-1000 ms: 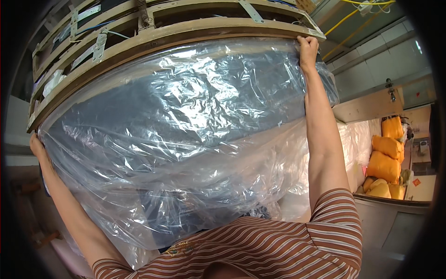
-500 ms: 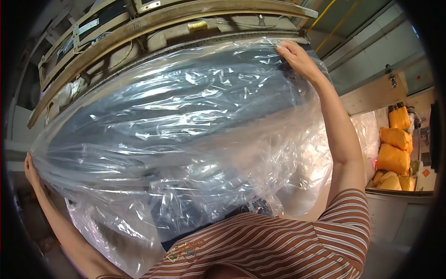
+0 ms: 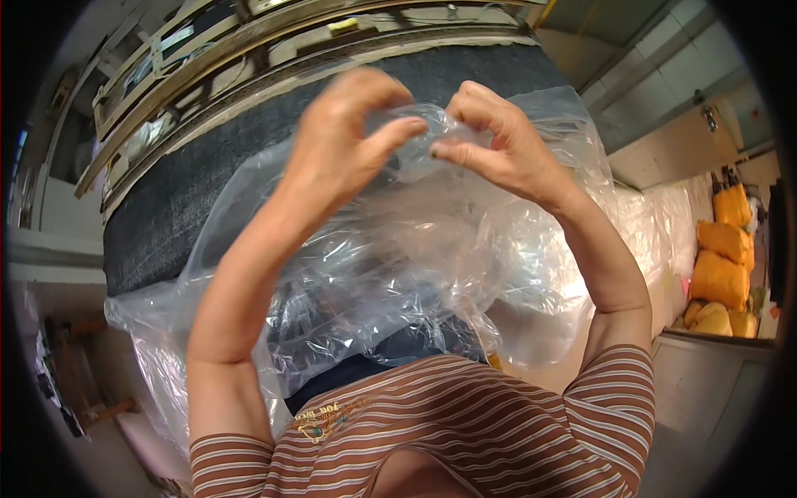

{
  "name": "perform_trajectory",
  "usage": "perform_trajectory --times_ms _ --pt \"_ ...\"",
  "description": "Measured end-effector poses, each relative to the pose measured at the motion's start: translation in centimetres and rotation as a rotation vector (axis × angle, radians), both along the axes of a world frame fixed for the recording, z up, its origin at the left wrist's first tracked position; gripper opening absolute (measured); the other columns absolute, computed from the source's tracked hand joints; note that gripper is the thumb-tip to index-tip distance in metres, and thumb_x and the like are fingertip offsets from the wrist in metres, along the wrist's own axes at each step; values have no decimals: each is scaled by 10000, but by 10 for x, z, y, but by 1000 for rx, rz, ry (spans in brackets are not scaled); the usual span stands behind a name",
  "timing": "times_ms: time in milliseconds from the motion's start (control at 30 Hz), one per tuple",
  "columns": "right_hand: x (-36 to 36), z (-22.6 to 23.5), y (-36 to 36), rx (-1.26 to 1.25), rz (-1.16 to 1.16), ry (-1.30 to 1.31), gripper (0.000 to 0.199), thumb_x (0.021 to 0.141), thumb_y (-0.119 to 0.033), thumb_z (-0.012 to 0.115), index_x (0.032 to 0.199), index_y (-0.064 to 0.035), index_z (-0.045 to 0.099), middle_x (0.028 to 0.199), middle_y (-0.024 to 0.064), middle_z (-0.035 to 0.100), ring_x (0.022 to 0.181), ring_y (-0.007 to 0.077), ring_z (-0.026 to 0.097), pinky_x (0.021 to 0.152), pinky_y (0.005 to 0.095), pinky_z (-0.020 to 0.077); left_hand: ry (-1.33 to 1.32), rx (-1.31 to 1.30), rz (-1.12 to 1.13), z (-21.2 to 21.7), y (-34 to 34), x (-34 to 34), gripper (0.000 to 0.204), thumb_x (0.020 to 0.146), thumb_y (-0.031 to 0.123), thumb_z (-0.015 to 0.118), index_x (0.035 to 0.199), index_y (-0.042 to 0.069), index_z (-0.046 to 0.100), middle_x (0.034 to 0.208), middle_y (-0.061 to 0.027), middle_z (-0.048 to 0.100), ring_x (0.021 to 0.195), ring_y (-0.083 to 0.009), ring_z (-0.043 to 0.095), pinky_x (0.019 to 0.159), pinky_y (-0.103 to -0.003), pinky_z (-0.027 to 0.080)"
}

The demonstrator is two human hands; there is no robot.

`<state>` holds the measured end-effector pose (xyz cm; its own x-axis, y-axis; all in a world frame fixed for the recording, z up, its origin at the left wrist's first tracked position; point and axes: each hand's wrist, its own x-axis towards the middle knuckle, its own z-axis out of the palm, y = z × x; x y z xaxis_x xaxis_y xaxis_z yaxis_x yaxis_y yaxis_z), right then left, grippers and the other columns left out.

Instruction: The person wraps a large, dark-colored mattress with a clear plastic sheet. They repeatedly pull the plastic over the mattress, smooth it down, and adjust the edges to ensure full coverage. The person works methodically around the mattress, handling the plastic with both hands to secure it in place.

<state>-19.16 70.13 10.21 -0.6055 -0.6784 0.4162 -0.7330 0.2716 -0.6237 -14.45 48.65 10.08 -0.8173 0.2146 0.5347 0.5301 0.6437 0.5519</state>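
A large sheet of clear plastic film (image 3: 390, 228) lies crumpled over the near part of a dark, flat work surface (image 3: 183, 195) and drapes down towards my body. My right hand (image 3: 510, 145) is closed on the film above the surface, fingers curled and thumb stretched towards the left. Close beside it, my left hand (image 3: 336, 137) is curved, with thumb and fingers apart; its fingers are partly blurred by motion. A fold of film shows between the two hands. Whether the left hand touches this fold is hard to make out.
Wooden rails (image 3: 274, 50) and a metal-edged frame run along the far side of the surface. More clear film (image 3: 647, 228) is spread at the right. Beyond it, several orange bundles (image 3: 721, 278) are stacked near a wooden panel (image 3: 677, 153).
My left hand has left the film's far-left end and come in beside the right. The right has moved slightly left and nearer. The film has slackened and slid nearer, uncovering the dark surface.
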Motion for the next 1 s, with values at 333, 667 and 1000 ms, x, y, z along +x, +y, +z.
perform_trajectory --times_ms 333,667,1000 --pt "95 -190 426 1657 -518 -297 305 854 -366 562 865 -92 696 928 105 675 939 282 629 790 408 504 -256 112 510 -90 -174 47 165 891 143 592 921 -11 641 916 -58 611 882 -141 560 810 -254 429" --pt "-131 -13 404 658 -1194 575 321 881 -285 501 970 -11 642 889 199 659 780 310 636 675 433 497 -400 -81 1174 -122 -529 236 243 907 253 588 892 20 655 796 -1 604 745 -91 512 704 -243 423" --pt "-187 -99 184 390 -408 762 399 917 -394 498 1142 -76 583 1059 157 641 951 331 613 817 427 471 -474 215 1116 -166 -541 327 270 917 278 585 856 24 651 792 41 577 751 -68 485 686 -221 405"
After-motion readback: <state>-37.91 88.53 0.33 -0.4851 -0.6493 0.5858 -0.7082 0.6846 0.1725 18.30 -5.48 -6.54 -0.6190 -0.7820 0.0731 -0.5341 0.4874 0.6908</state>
